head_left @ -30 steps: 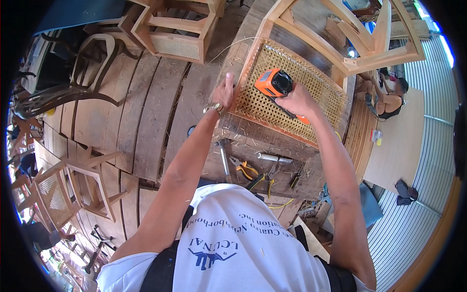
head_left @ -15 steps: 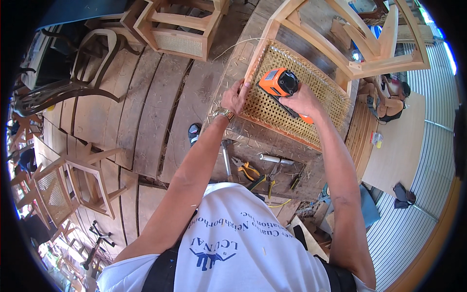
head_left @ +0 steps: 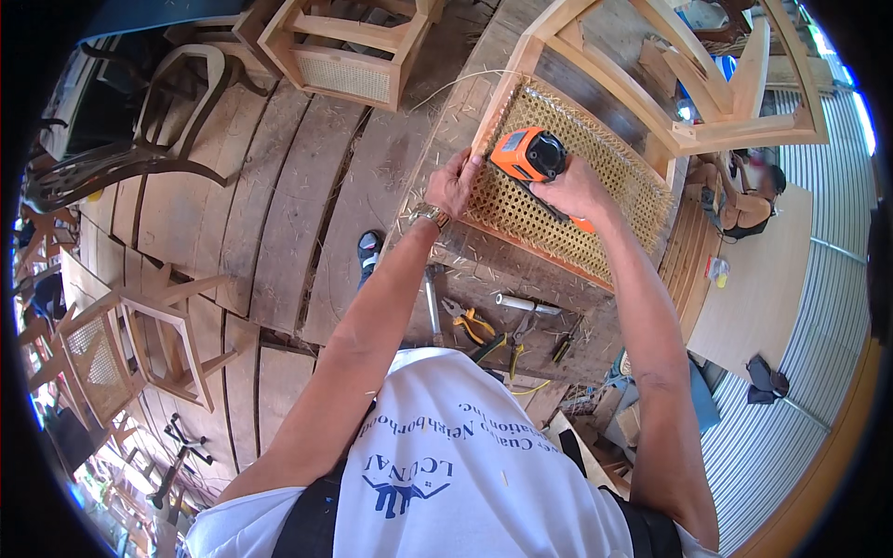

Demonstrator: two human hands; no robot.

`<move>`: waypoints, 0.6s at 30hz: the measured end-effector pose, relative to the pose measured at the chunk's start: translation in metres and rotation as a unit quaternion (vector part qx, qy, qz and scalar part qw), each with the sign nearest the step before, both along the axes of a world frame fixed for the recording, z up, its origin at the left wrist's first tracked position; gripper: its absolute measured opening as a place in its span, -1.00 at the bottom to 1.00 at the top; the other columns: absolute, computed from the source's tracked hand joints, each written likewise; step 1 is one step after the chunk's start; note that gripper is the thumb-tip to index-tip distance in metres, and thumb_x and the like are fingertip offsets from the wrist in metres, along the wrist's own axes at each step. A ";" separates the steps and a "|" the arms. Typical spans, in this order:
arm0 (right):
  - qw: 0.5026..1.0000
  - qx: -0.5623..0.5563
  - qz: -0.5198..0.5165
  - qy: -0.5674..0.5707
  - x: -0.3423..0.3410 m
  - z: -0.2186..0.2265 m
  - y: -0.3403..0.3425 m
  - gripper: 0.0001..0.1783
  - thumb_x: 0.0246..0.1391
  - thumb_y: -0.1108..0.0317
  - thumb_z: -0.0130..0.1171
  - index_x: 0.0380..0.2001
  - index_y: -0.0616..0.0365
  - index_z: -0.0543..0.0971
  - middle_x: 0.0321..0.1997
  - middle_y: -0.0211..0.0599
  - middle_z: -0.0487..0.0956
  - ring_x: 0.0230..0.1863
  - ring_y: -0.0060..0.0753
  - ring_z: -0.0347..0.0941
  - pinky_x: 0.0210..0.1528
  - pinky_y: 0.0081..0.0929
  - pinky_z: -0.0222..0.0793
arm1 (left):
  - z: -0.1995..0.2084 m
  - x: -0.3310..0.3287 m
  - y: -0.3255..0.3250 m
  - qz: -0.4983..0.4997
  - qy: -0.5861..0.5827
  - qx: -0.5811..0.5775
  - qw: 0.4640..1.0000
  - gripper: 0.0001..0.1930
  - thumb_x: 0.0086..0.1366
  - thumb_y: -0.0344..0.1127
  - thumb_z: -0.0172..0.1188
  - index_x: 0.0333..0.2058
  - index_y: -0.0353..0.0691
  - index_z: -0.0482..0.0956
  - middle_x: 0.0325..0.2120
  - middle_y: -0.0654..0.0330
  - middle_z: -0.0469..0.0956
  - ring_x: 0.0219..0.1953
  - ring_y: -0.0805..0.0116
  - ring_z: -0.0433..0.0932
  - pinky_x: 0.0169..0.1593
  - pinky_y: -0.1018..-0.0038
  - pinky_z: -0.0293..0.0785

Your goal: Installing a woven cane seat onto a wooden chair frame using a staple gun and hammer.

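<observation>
A wooden chair frame (head_left: 642,104) lies on the plank workbench, with a woven cane panel (head_left: 595,167) set in it. Loose strand ends fray along the panel's edges. My right hand (head_left: 572,191) is wrapped round the handle of an orange and black staple gun (head_left: 528,154). Its front end sits over the cane near the left rail; the nose itself is hidden below the body. On that left rail my left hand (head_left: 453,183) is closed round the wood, thumb toward the cane, just left of the tool.
Near the bench's front edge lie a hammer (head_left: 433,302), yellow-handled pliers (head_left: 471,322), cutters (head_left: 521,342) and a white tube (head_left: 526,304). Cane scraps litter the bench. Other chairs (head_left: 342,78) stand on the plank floor to the left. A person (head_left: 744,200) sits at the right.
The staple gun has shifted slightly left, toward the rail. My left hand keeps its grip on the frame, and the view has turned a little.
</observation>
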State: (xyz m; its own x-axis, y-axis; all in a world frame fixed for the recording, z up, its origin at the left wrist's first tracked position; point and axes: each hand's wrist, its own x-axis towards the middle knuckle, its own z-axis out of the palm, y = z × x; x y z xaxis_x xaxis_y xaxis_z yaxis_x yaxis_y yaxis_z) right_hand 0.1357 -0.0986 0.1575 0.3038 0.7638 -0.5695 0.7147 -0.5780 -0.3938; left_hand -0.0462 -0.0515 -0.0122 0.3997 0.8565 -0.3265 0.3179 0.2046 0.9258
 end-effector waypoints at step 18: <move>0.999 0.034 0.014 0.001 -0.006 0.005 -0.009 -0.60 -0.14 0.27 0.26 -0.20 0.25 0.61 -0.25 0.03 0.65 -0.15 -0.09 0.61 -0.02 -0.32 0.46 | 0.006 -0.001 0.003 -0.021 0.003 -0.038 0.999 -0.36 0.37 0.18 -0.01 0.18 -0.25 0.41 -0.18 0.05 0.65 -0.12 0.29 0.61 -0.01 0.43 0.46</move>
